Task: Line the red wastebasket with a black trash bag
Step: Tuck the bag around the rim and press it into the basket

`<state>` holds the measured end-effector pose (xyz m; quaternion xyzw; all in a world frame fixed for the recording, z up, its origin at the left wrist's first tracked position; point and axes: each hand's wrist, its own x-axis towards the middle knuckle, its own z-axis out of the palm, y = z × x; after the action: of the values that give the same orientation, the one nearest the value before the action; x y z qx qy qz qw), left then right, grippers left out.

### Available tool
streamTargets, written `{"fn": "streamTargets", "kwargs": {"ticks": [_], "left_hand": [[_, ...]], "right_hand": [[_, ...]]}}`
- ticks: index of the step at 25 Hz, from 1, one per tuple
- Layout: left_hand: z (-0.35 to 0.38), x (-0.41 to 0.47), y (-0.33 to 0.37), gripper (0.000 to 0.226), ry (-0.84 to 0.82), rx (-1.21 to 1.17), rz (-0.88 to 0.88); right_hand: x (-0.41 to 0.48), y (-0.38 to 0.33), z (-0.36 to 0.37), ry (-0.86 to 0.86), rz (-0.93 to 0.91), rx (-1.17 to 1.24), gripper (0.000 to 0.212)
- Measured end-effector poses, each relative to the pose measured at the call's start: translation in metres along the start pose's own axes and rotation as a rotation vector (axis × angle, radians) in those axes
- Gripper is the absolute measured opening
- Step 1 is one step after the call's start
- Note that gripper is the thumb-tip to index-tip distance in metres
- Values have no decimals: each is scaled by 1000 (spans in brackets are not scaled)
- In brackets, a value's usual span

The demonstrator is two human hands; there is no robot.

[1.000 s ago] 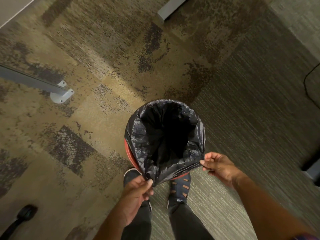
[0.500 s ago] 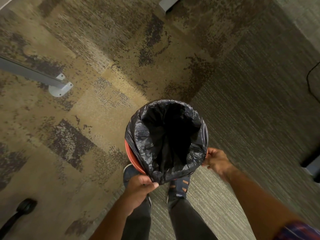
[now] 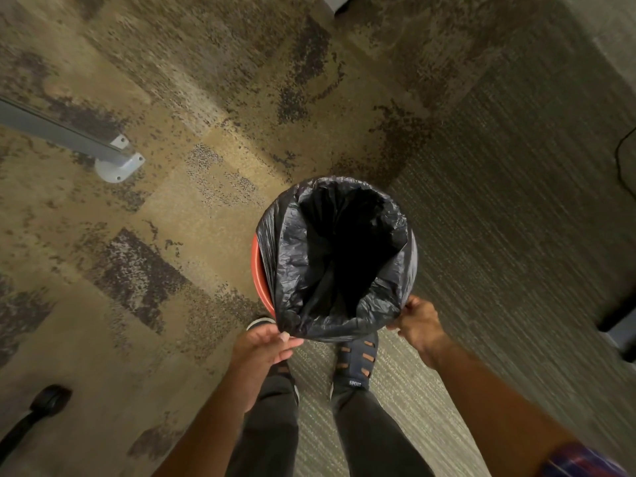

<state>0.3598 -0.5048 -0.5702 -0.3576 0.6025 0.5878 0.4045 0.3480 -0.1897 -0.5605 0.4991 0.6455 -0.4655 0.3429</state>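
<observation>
A black trash bag (image 3: 299, 266) sits open in the red wastebasket (image 3: 257, 270) on the carpet in front of my feet. Its edge is folded over most of the rim; only a red strip shows on the left side. My left hand (image 3: 265, 346) pinches the bag's near edge at the lower left. My right hand (image 3: 418, 321) grips the bag's edge at the lower right of the rim. The inside of the bag is dark and its bottom cannot be seen.
A grey furniture leg with a round foot (image 3: 117, 163) stands on the carpet at left. A black chair caster (image 3: 50, 401) is at bottom left. A dark object (image 3: 619, 325) and a cable (image 3: 623, 163) lie at the right edge. My two shoes (image 3: 354, 366) stand just behind the basket.
Both hands have drawn the bag's near edge down over the rim. The right hand moved in against the basket's side, and less red shows at the front.
</observation>
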Motion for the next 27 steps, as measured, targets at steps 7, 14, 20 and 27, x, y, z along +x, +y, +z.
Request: {"fn": "streamTargets", "kwargs": {"ticks": [7, 14, 20, 27], "left_hand": [[17, 20, 13, 38, 224, 188, 69], [10, 25, 27, 39, 309, 106, 144], [13, 20, 41, 30, 396, -86, 171], [-5, 23, 46, 28, 402, -62, 314]], "right_hand": [[-21, 2, 13, 81, 6, 74, 34], [-67, -43, 11, 609, -758, -234, 5], [-53, -191, 103, 124, -1352, -1014, 23], [-15, -244, 125, 58, -1424, -1546, 42]]}}
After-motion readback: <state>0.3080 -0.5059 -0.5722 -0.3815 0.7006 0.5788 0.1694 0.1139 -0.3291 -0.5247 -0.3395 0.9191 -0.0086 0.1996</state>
